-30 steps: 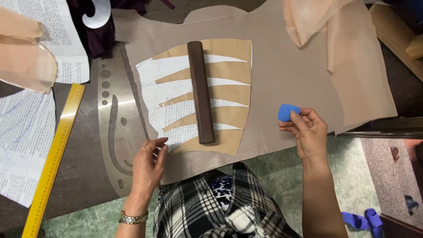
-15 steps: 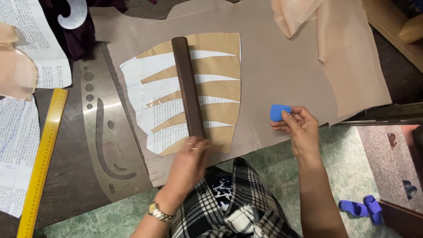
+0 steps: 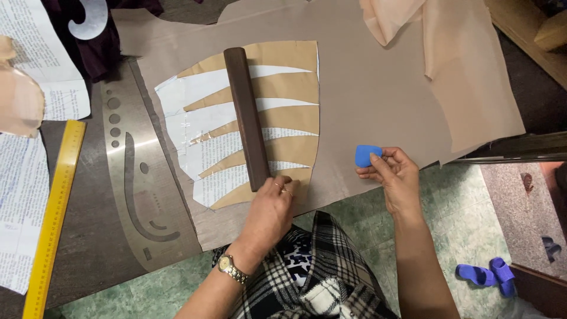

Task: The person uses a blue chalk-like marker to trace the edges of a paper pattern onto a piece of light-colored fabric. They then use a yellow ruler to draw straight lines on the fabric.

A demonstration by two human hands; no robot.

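Observation:
A slashed paper pattern (image 3: 277,118), brown strips spread over white printed paper, lies on a beige fabric sheet (image 3: 366,88). A dark brown wooden bar (image 3: 245,115) rests lengthwise across the pattern as a weight. My left hand (image 3: 271,210) lies flat on the pattern's near edge, fingers touching the bar's near end. My right hand (image 3: 393,174) holds a small blue tailor's chalk (image 3: 367,155) pinched in the fingertips, over the fabric to the right of the pattern.
A metal curve template (image 3: 133,177) lies left of the fabric, and a yellow ruler (image 3: 56,207) beyond it. Printed paper sheets (image 3: 23,201) and dark cloth (image 3: 106,47) are at the left. Folded peach fabric (image 3: 449,65) lies at the top right. Blue slippers (image 3: 487,274) sit on the floor.
My left hand moved from the fabric's left edge to the pattern's near edge by the bar's end. The right hand with the chalk stayed nearly still.

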